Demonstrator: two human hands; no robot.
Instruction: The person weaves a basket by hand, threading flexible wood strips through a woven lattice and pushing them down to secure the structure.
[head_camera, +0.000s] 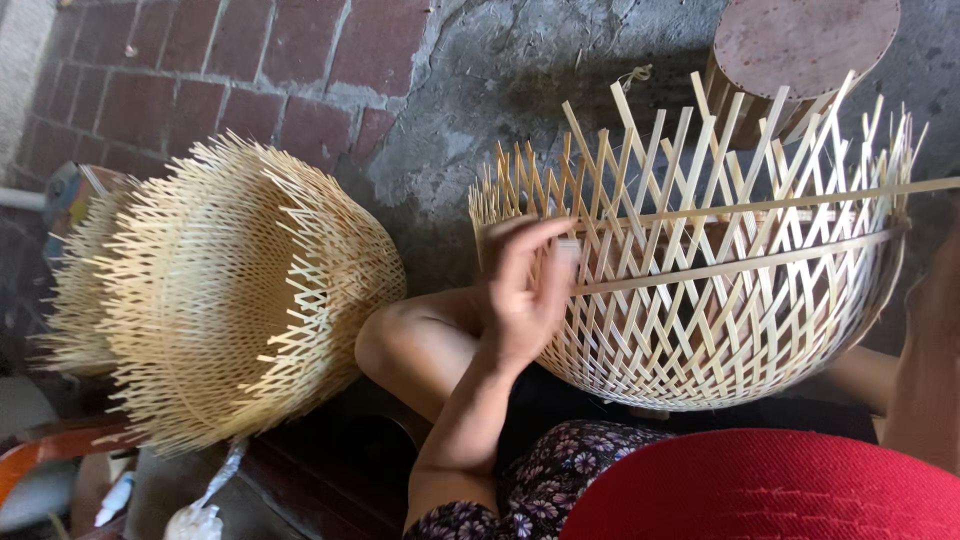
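Observation:
A half-woven bamboo basket (720, 300) rests on my lap, its loose strip ends sticking upward. My left hand (525, 290) lies against the basket's left side, fingers bent around the strips where a long horizontal strip (760, 262) runs across. My right hand (935, 300) is only partly in view at the right edge, next to the basket's rim; its fingers are hidden. A second horizontal strip (800, 205) crosses higher up and reaches past the right edge.
A stack of woven bamboo baskets (220, 300) with spiky ends lies on its side at the left. A round wooden stool (800, 45) stands behind the basket. Brick and rough cement floor lies beyond. A red woven hat brim (770, 490) fills the lower right.

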